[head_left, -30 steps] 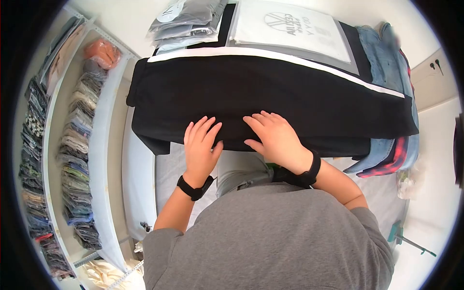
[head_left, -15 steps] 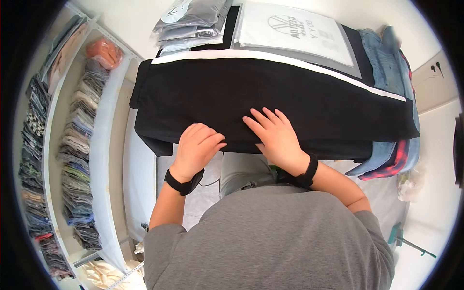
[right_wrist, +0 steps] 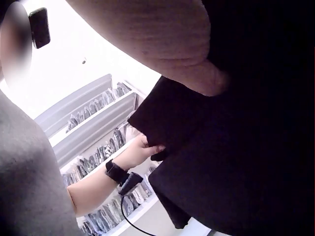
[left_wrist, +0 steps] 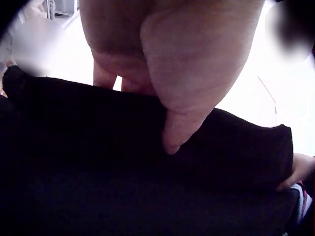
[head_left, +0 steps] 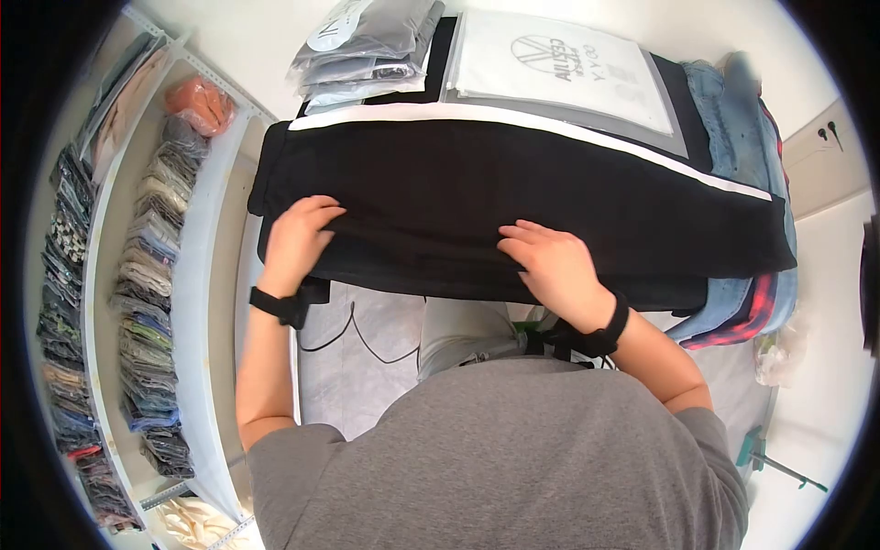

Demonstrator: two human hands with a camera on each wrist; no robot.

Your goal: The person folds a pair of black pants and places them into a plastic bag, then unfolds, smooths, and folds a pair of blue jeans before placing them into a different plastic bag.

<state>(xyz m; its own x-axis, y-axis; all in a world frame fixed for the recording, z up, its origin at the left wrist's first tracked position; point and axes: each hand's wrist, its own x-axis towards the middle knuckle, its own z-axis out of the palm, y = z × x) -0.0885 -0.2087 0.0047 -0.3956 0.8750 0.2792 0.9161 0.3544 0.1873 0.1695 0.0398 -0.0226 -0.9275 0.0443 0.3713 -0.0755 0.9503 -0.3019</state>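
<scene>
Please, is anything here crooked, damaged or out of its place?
Nothing looks damaged or spilled. The only untidy spot is at the right end, where the jeans and a red plaid piece under the black garment hang down in a loose bunch.

Head downward, wrists close, sharing garment (head_left: 513, 183)

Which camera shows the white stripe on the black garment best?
The head view: the white stripe runs along the far edge of the black garment, end to end. Both wrist views show only its black cloth close up, no stripe visible.
</scene>
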